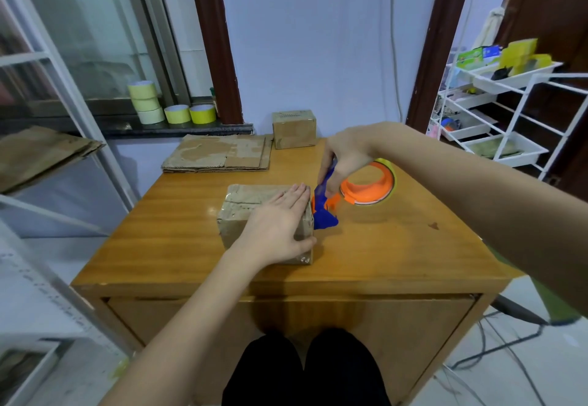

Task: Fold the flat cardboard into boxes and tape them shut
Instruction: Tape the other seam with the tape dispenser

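Left hand (280, 221) flat on box (241, 214), right hand (345, 154) gripping tape dispenser (324, 211); flat cardboard (219, 152) behind.

Glossy wooden table (381, 246), matt worn cardboard box (241, 214), shiny plastic tape dispenser (366, 187).

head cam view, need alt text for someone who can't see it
A person's left hand presses flat on a small cardboard box on a wooden table while the right hand grips an orange and blue tape dispenser at the box's right edge. Farther back lie flat cardboard sheets and a second box.
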